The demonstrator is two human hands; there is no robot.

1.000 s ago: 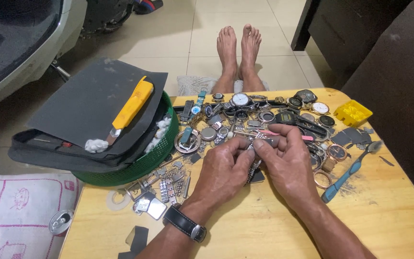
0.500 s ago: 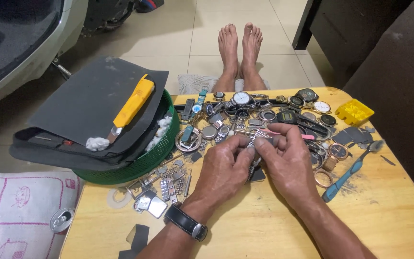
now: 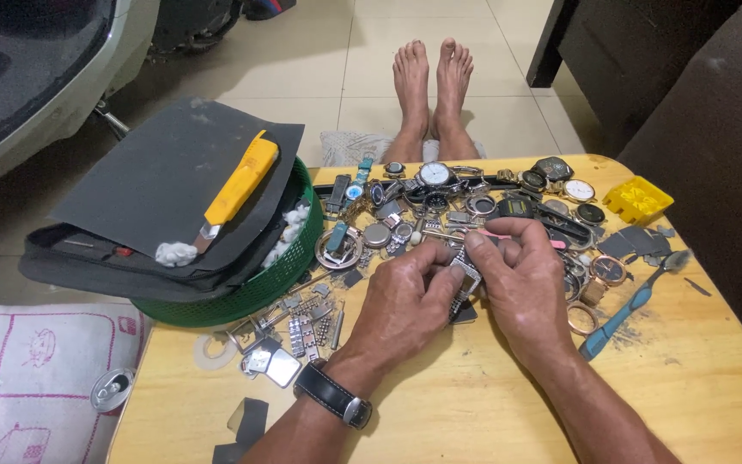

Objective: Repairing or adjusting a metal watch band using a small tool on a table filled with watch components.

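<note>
Surface (image 3: 491, 404): yellow-topped wood, strewn with watch parts along the far half; bare toward the near edge.
Basket (image 3: 289, 271): green, round, at far left of surface; dark sandpaper sheets and a yellow utility knife (image 3: 238, 185) on top.
Watch pile (image 3: 457, 193): cases, dials, straps spread just beyond both hands.
Toothbrush (image 3: 633, 296): blue handle, lying right of the right hand, apart from it.
Left hand (image 3: 405, 301): wristwatch on wrist; grip narrow, fingertips pinched on near-left end of bracelet.
Right hand (image 3: 521, 279): grip closed on far-right side of bracelet, thumb on top.
Metal watch bracelet (image 3: 465, 279): held between both hands, just above surface; long axis roughly near-to-far, slightly tilted; mostly hidden by fingers.
Nearer hand: both touching; neither clearly nearer.
</note>
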